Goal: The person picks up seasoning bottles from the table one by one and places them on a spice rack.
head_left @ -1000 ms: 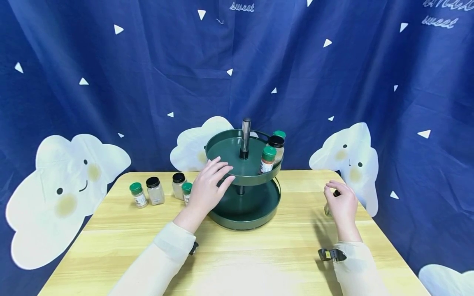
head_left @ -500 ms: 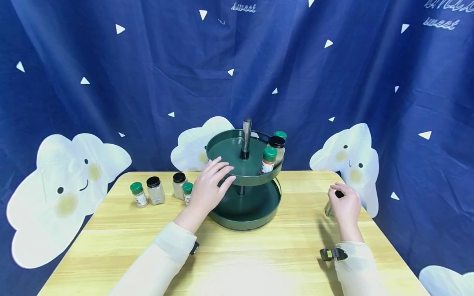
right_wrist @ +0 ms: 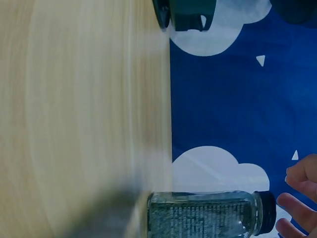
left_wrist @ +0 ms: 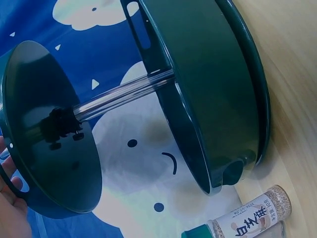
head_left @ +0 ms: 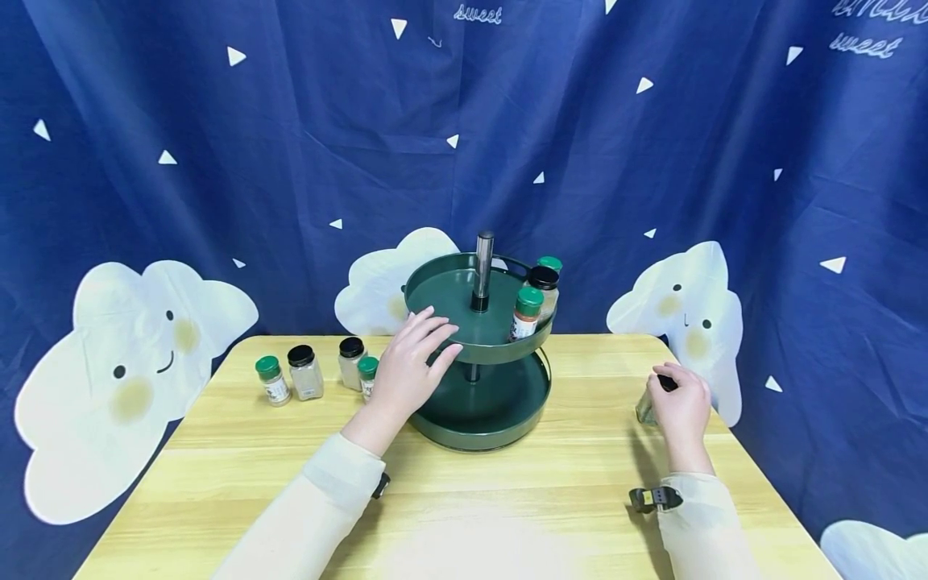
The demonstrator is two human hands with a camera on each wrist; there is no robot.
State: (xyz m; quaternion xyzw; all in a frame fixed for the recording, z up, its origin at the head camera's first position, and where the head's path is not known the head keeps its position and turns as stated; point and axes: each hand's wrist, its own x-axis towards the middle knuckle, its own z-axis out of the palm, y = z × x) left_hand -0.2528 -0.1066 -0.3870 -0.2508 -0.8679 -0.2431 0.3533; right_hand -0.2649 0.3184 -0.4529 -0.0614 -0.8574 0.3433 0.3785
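Observation:
A dark green two-tier rotating rack (head_left: 478,435) stands mid-table around a chrome post. My left hand (head_left: 406,366) is at the left front rim of its upper tray, fingers extended and spread; in the left wrist view the fingers (left_wrist: 7,193) lie by the tray's handle cut-out. Whether they press on the rim is unclear. Far to the right, my right hand (head_left: 683,411) is bent over the black lid of a glass spice jar (head_left: 645,409), which stands upright on the table. In the right wrist view a small gap shows between the fingertips (right_wrist: 292,206) and the lid.
Three jars, including a green-lidded one (head_left: 525,314), stand on the upper tray's right side. Left of the rack are several more, among them a green-lidded bottle (head_left: 275,391) and black-lidded jars (head_left: 306,379). A blue curtain (head_left: 464,105) hangs behind the table (head_left: 551,491).
My right hand has shifted slightly right, and more of the jar's black lid shows beneath it. The left hand and the rack look the same.

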